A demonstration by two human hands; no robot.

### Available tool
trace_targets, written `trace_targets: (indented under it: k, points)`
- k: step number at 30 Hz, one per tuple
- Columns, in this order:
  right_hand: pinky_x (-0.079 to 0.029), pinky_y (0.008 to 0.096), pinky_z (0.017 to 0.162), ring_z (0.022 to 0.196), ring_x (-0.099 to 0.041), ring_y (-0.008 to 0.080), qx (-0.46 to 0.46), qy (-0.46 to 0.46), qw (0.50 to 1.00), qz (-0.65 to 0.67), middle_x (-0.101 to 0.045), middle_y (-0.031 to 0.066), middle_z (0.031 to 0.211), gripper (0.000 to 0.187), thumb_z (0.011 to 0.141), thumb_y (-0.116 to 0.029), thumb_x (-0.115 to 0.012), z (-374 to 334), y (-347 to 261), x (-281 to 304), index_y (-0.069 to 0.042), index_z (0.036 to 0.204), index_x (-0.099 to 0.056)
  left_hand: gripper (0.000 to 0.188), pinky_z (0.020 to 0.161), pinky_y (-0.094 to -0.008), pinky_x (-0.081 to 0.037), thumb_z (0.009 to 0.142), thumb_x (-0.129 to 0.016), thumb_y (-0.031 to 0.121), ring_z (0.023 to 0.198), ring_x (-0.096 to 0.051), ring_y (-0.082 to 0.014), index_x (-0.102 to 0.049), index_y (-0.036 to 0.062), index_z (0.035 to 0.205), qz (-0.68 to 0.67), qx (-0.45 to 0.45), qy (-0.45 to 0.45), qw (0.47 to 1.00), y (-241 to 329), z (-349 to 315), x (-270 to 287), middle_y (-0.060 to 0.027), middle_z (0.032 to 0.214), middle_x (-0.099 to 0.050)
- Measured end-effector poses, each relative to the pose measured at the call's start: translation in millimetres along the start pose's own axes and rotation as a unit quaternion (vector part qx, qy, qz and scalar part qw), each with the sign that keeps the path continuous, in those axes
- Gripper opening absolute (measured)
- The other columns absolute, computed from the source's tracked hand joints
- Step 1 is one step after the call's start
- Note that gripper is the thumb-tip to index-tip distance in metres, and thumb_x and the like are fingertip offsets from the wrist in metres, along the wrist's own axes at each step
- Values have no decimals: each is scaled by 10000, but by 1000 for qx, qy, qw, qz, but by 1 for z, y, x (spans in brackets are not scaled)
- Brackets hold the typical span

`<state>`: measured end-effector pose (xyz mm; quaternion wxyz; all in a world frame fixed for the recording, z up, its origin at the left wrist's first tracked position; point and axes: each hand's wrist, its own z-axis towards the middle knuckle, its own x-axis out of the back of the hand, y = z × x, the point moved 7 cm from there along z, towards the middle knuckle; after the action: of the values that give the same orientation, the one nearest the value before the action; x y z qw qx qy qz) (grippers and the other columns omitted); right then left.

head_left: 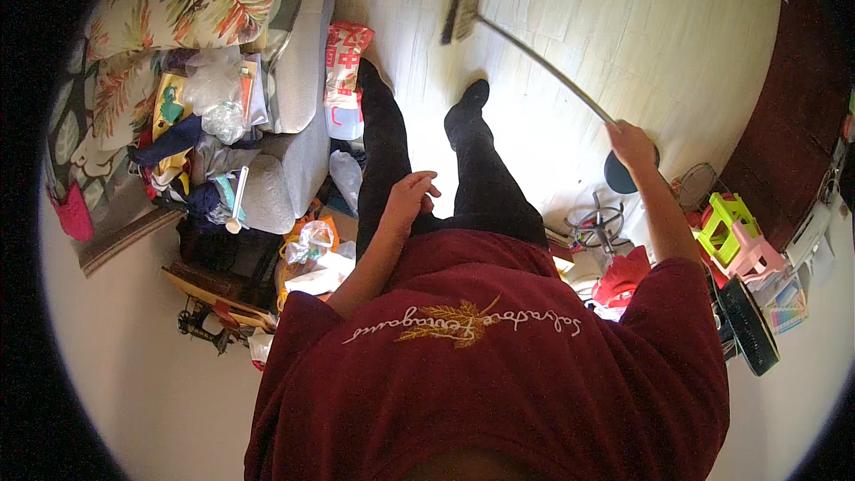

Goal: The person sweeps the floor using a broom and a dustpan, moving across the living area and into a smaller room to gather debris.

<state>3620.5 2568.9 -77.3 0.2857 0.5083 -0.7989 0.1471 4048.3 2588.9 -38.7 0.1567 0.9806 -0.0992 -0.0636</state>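
Observation:
My right hand (631, 146) is wrapped round the upper end of a long thin handle. It belongs to a broom (548, 67), which slants away to the far left from that grip. Its dark, bristled broom head (464, 7) is on the pale floor, beyond my feet. In front of my waist, over the dark trousers, my left hand (411, 198) hangs loosely with slightly bent fingers. I see nothing in it, and it is well apart from the broom.
At the left stands a grey sofa (313, 44) with leaf-patterned cushions (227, 0) and heaped clothes and bags. A red and white bag (346, 58) is by its side. To the right are a green and pink plastic stool (730, 232), a round dark seat (621, 175) and a dark red surface (775, 107).

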Motion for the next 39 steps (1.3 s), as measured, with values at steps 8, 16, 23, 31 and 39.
trace_targets:
  k: [8, 16, 23, 31, 39]
  points:
    - [-457, 401, 656, 710, -584, 273, 70, -33, 993, -84, -593, 134, 757, 376, 836, -380, -386, 28, -113, -65, -52, 829, -569, 289, 474, -194, -385, 824, -417, 161, 509, -462, -74, -503, -9, 1041, 6, 27, -17, 999, 9, 20, 43, -58, 716, -564]
    - [-437, 422, 741, 910, -531, 331, -154, -46, 979, -127, -566, 165, 956, 503, 804, -482, -357, -15, 1, 2, -40, 904, -578, 291, 475, -206, -388, 823, -425, 173, 512, -475, -94, -504, -11, 1034, 20, 20, -40, 999, 42, 22, 126, -62, 704, -561]
    - [-474, 427, 624, 723, -584, 348, -180, 71, 972, -133, -578, 227, 759, 517, 820, -454, -364, -71, -25, 21, 23, 784, -561, 268, 477, -208, -400, 826, -419, 161, 519, -485, -91, -521, 1, 1015, 49, 17, -61, 997, 85, 44, 211, -59, 700, -564]
    - [-457, 448, 599, 668, -573, 348, -45, -43, 992, -108, -587, 137, 745, 411, 822, -431, -359, -160, -136, -97, -80, 804, -574, 244, 466, -203, -405, 826, -440, 168, 512, -477, -77, -531, 25, 1002, 113, 15, -64, 991, 107, 57, 272, -42, 695, -563]
    - [-447, 426, 671, 768, -572, 330, -140, -136, 980, 27, -589, 177, 781, 443, 795, -444, -396, -207, -214, -252, -41, 800, -580, 251, 456, -203, -397, 830, -434, 180, 506, -472, -77, -530, 13, 992, 173, 20, -69, 982, 78, 49, 280, -43, 698, -560]
